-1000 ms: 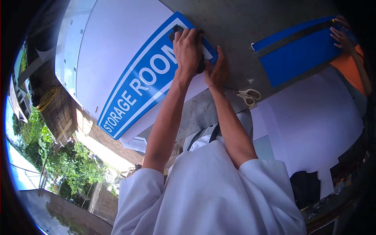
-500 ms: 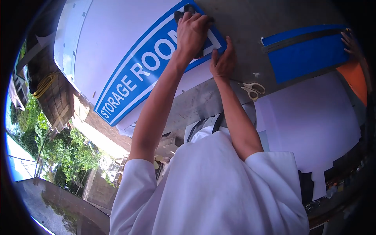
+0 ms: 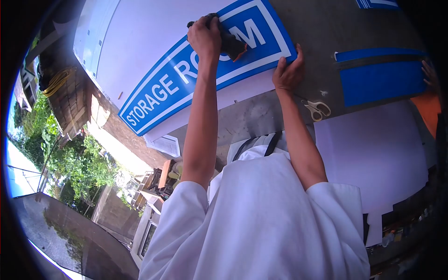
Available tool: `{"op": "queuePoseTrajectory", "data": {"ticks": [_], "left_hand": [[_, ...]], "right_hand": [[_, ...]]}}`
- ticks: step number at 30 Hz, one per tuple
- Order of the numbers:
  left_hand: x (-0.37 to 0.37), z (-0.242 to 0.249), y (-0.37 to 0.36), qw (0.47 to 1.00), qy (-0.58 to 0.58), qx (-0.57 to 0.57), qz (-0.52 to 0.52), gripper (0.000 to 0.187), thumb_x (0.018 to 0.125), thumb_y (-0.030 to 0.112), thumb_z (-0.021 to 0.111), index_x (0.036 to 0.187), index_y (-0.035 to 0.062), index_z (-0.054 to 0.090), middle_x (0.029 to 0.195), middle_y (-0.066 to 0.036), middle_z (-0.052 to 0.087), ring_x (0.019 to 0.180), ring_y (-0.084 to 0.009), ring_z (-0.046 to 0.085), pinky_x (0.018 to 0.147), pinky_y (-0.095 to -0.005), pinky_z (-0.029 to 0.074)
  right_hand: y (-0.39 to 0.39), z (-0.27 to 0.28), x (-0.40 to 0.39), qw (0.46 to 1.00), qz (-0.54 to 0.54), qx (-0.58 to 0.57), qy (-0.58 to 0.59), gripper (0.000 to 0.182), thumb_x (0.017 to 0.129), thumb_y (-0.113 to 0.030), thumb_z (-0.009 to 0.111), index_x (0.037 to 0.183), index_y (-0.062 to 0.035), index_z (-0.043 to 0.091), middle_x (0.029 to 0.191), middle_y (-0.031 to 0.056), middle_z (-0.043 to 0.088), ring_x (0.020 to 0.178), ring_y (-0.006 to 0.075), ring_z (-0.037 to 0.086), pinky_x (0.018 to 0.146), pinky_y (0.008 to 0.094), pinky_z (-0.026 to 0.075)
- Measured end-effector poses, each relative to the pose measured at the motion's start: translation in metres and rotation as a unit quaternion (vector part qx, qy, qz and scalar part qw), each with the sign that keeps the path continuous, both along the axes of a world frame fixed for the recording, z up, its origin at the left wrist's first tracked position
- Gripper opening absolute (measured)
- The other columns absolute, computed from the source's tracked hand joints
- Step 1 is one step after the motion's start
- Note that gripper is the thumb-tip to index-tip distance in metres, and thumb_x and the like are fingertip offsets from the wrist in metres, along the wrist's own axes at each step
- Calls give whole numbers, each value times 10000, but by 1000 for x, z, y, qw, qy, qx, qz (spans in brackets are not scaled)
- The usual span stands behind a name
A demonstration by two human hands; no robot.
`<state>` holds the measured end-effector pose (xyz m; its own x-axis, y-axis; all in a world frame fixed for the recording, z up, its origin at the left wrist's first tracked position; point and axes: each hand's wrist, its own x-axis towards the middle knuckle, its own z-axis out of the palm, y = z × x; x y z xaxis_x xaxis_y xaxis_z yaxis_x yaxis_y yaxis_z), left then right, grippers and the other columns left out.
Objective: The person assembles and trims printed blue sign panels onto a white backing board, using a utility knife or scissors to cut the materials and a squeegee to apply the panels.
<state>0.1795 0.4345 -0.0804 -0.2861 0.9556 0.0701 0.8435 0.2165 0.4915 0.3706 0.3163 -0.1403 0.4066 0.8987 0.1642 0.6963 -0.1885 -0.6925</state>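
A long blue sign (image 3: 259, 55) with white "STORAGE ROOM" lettering and a white border lies on a pale sheet. My left hand (image 3: 204, 39) is closed around a bunched black cloth (image 3: 231, 45) with an orange edge. The cloth rests on the sign and covers part of "ROOM". At the sign's right end my right hand (image 3: 289, 70) holds the lower corner, its thumb near the face and its fingers around the end edge.
Cream-handled scissors (image 3: 318, 110) lie on the grey table right of my right arm. Beyond them are a blue panel (image 3: 373, 84) with a dark strip and a large white sheet (image 3: 373, 154). Another person's hand (image 3: 426, 74) touches the panel. Coiled yellow cable (image 3: 57, 83) hangs at left.
My left hand has moved the black cloth leftward along the sign, uncovering the M. My right hand stays at the right end. The whole view has shifted a little.
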Motion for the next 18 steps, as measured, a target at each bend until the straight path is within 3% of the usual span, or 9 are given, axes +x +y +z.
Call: {"op": "queuePoseTrajectory", "data": {"ticks": [5, 7, 11, 13, 18], "left_hand": [[-3, 6, -9, 996, -19, -16, 86, 235, 811, 181, 666, 947, -3, 720, 787, -190, 692, 711, -342, 673, 756, -399, 527], [14, 6, -1, 994, -54, -54, 83, 259, 835, 221, 645, 985, 24, 719, 891, -204, 694, 791, -355, 681, 813, -402, 521], [54, -5, 9, 1000, -3, 20, -23, 197, 815, 151, 642, 895, -12, 720, 796, -197, 682, 738, -362, 643, 824, -443, 487], [46, 7, 9, 998, -58, -6, -9, 196, 811, 147, 643, 889, -15, 722, 784, -194, 686, 719, -359, 653, 805, -430, 500], [28, 7, 4, 998, -50, -19, 25, 194, 800, 133, 640, 885, -19, 724, 768, -205, 683, 691, -354, 660, 782, -411, 514]], "right_hand": [[0, 0, 0, 1000, -1, 10, -11, 637, 937, -526, 344, 1298, -6, 417, 1205, 208, 551, 1041, 381, 578, 875, 436, 453], [1, -1, -1, 1000, -3, 15, -9, 648, 936, -537, 337, 1295, -3, 412, 1205, 209, 549, 1040, 383, 577, 870, 442, 452], [-2, -3, -2, 1000, -2, 13, 1, 653, 934, -548, 334, 1296, -10, 410, 1200, 213, 550, 1035, 387, 577, 866, 447, 452], [0, -2, -2, 1000, -3, 0, 2, 655, 933, -555, 332, 1299, -18, 412, 1203, 216, 548, 1035, 389, 578, 862, 448, 454], [1, -2, -1, 1000, -3, 11, -13, 624, 933, -496, 387, 1305, 5, 418, 1195, 206, 549, 1031, 372, 582, 874, 431, 457]]}}
